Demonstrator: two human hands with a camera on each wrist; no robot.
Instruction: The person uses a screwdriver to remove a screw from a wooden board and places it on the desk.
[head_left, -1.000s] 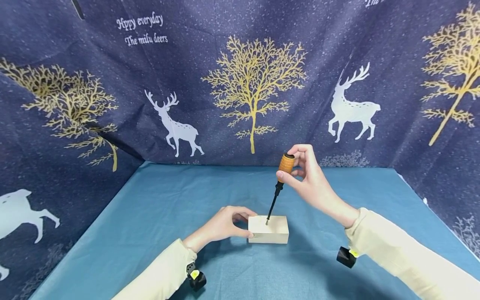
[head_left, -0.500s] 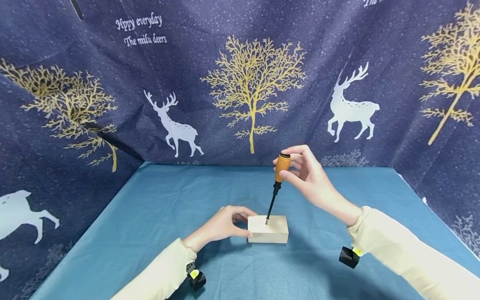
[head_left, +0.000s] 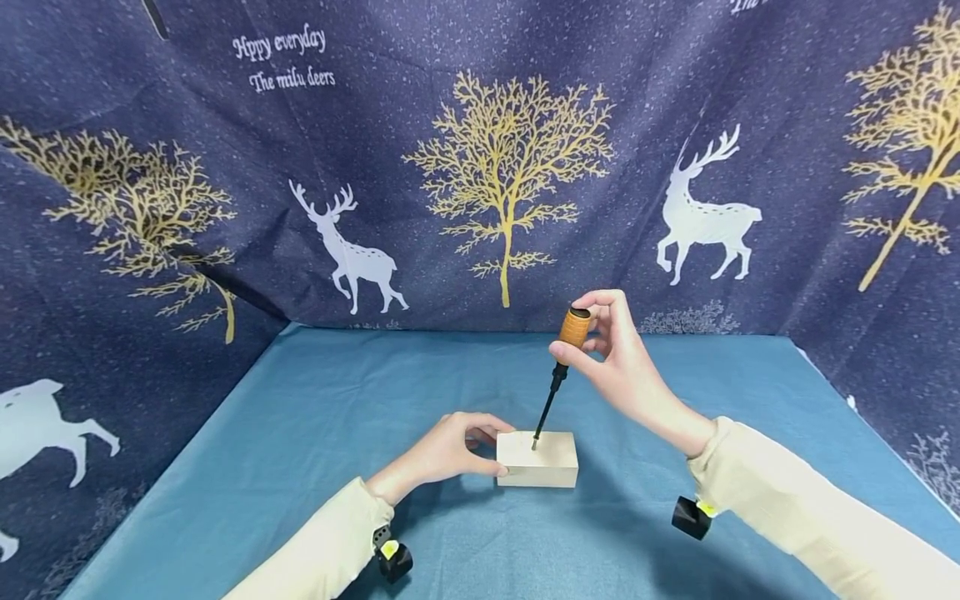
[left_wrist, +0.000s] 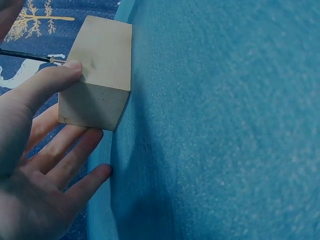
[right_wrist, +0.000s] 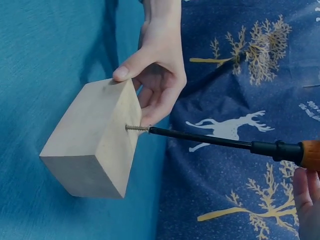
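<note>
Left hand (head_left: 453, 450), half-spread, gripped wooden block (head_left: 536, 476) by its left end on blue cloth (head_left: 352, 383). Beyond, screw (right_wrist: 137, 128) stood proud; right hand (head_left: 622, 362), fingers curled round screwdriver (head_left: 574, 329), had just tilted it rightward: turning likely unfinished.

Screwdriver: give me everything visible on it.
The screwdriver has a ribbed orange handle with a dark end cap, a stepped black collar and a slim, straight black shaft. Handle material is unclear. It points tip down, tilted, the handle leaning right in the head view. The right hand grips the handle; the tip meets a screw part-way into a pale, wood-like block.
</note>
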